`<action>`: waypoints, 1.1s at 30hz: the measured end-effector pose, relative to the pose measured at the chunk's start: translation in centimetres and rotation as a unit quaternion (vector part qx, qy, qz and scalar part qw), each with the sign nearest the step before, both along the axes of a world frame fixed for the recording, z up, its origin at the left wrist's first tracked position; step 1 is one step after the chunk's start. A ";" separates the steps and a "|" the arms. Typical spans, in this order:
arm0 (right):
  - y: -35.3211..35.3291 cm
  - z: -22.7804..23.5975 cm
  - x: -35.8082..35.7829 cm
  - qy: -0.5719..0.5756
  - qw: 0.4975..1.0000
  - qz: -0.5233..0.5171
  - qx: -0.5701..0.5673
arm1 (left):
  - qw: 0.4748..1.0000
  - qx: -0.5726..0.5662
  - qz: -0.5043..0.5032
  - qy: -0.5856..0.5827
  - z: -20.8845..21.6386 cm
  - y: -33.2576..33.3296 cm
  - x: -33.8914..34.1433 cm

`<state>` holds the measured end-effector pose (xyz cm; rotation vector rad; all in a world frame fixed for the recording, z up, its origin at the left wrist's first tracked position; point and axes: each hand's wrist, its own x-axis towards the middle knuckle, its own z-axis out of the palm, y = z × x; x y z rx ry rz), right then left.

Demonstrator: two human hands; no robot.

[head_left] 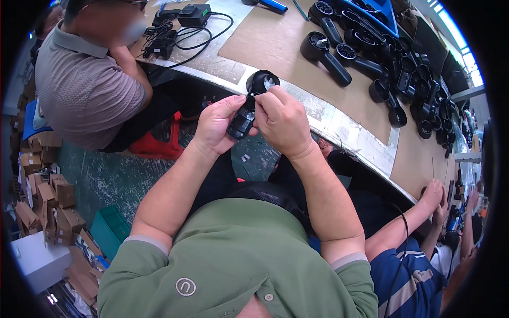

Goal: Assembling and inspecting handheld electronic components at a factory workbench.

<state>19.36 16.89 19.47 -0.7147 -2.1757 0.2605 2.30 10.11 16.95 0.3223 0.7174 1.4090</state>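
Observation:
Just off the table's near edge, I hold a black handheld fan housing [242,125] over my lap. Its round head points away from me, with a pale fan blade part showing inside, and its handle points back toward me. My left hand [213,124] is closed around the handle, thumb up near the neck. My right hand [287,120] is closed in a pinch at the neck, just below the round head. Whatever lies between those fingertips is hidden by the fingers.
Many similar black fan housings [327,59] lie piled on the brown-covered table [268,40] at the right, near a blue bin [391,20]. Black power adapters [194,15] with cables sit far left. Co-workers sit on both sides; a red stool [161,142] stands left.

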 end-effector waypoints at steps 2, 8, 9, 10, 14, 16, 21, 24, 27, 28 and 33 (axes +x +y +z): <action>0.0 0.0 0.0 -0.001 1.000 -0.001 -0.004 | 1.000 0.008 -0.002 0.000 0.0 -0.1 0.0; -0.2 0.0 0.2 0.003 1.000 -0.013 -0.018 | 1.000 0.026 -0.010 0.003 0.0 -0.1 0.3; -0.3 -0.1 0.3 0.008 1.000 -0.015 -0.019 | 1.000 0.023 -0.009 0.005 0.1 0.0 0.4; -0.3 -0.1 0.4 0.012 1.000 -0.017 -0.020 | 1.000 0.020 -0.008 0.007 0.1 0.0 0.4; -0.5 -0.2 0.8 0.062 0.997 -0.018 -0.038 | 1.000 0.012 -0.005 0.018 1.1 0.1 1.0; -0.6 -0.3 1.0 0.077 0.996 -0.018 -0.041 | 1.000 0.012 -0.004 0.021 1.6 0.2 1.5; -0.6 0.1 1.7 0.125 0.987 -0.036 -0.095 | 0.995 0.032 0.063 0.064 2.9 1.1 3.9; -1.4 -0.5 2.1 0.311 0.904 -0.063 -0.285 | 0.965 0.074 0.090 0.235 5.2 1.3 5.8; -0.5 -1.7 3.0 0.373 0.855 -0.068 -0.355 | 0.929 0.089 0.086 0.348 6.5 1.5 7.1; -0.4 -2.2 3.4 0.386 0.843 -0.068 -0.369 | 0.931 0.089 0.089 0.343 6.5 1.6 7.5; -0.7 -2.9 4.3 0.390 0.826 -0.084 -0.398 | 0.831 0.118 0.136 0.526 6.6 2.1 8.6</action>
